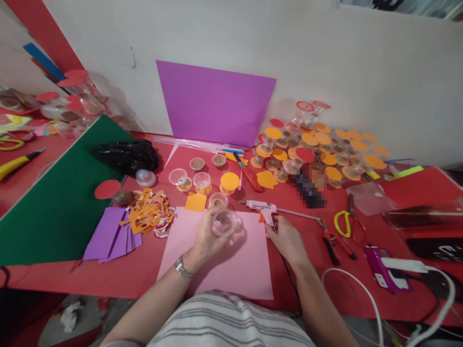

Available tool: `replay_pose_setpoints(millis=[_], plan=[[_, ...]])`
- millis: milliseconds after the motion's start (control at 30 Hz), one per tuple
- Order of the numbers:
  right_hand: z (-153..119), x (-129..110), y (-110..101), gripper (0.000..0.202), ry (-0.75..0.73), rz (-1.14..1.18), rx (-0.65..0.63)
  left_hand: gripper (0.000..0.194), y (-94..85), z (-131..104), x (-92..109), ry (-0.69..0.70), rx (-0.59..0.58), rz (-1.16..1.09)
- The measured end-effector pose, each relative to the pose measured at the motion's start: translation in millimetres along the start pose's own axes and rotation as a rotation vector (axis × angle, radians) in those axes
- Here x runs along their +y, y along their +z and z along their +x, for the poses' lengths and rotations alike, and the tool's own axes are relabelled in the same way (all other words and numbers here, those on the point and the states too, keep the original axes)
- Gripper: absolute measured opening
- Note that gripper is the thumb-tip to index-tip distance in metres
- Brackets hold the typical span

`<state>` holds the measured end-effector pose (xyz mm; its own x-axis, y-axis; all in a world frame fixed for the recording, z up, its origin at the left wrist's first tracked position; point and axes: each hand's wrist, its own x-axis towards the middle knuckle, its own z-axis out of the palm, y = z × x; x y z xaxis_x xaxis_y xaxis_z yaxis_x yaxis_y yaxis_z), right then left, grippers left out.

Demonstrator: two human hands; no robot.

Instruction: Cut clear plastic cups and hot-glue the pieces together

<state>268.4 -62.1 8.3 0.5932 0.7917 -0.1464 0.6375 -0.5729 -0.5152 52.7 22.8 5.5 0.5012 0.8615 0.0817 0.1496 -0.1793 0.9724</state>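
My left hand (208, 236), a metal watch on its wrist, is closed round a clear plastic cup (224, 224) above the pink sheet (231, 270). The cup's round rim faces up towards me. On the sheet's right, my right hand (287, 238) has its fingers at the handle of a pink and white hot glue gun (266, 210), whose nozzle points left. A glue stick (300, 213) sticks out of the gun's back. Just beyond my left hand stands another clear cup (218, 200), near a cup topped with an orange disc (229, 182).
Many cups with orange discs (321, 140) stand at the back right. Pliers (334, 243), scissors (349, 224) and a purple power strip (387, 270) lie right. Orange paper scraps (150, 212), purple cards (108, 236) and a green board (61, 207) are left.
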Motion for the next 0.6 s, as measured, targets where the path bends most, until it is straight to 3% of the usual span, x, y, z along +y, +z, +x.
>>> replay_pose_setpoints(millis=[100,200,367,500,600], plan=[[5.2,-1.2,-3.8,0.02,0.021,0.099,-0.03,0.034,-0.4,-0.4,0.3,-0.019,0.096,-0.069],[5.2,2.2,-11.2,0.027,0.037,0.245,-0.07,0.037,-1.6,1.0,-1.2,0.058,0.18,-0.043],[-9.3,11.9,-24.6,0.044,0.053,0.431,-0.018,0.039,-1.5,1.8,-6.4,0.047,0.19,-0.048],[-24.0,15.2,-25.1,0.035,0.115,0.888,0.088,0.038,-0.7,1.3,-3.6,0.103,0.219,-0.13],[-31.7,12.3,-25.5,0.028,0.121,1.076,0.057,0.038,0.0,1.3,-0.8,0.163,0.238,-0.174]])
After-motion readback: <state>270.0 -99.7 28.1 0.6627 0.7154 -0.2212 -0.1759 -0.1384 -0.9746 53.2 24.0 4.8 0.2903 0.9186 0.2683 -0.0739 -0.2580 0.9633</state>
